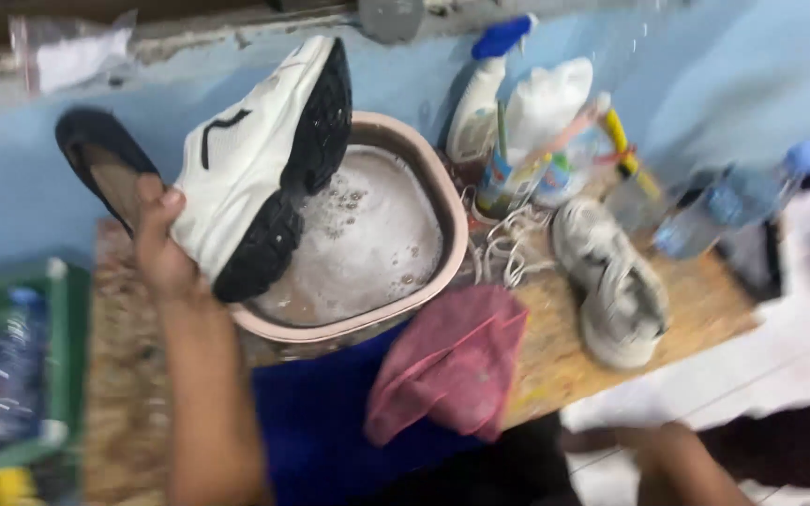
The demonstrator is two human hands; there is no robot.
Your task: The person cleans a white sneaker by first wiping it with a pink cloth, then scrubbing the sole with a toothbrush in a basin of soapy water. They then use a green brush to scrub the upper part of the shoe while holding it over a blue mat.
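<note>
Roughly, biggest first: a particle-board tabletop (pixel 555 356) stood against a pale blue wall (pixel 11 187). On it sat a wide pink plastic basin (pixel 447 201) full of soapy, foamy water. A dark blue cloth (pixel 321 412) lay over the near edge of the board, with a crumpled pink rag (pixel 452 361) on top of it, just beside the basin rim.

The left hand (pixel 161 248) was closed around the heel end of a white sneaker with a black sole (pixel 260 159), holding it tilted up over the basin's left side, sole facing right. A second white sneaker (pixel 611 281) lay on the board to the right of the basin, loose white laces (pixel 503 248) between the two.

Behind the held shoe, a dark flip-flop sandal (pixel 96 159) leaned at the wall. A white spray bottle with a blue trigger (pixel 480 103) and a white plastic bag (pixel 546 103) stood behind the basin. A green crate (pixel 63 356) sat far left, blurred.

The right hand (pixel 667 445) was low at the bottom right, blurred; grip could not be told.
</note>
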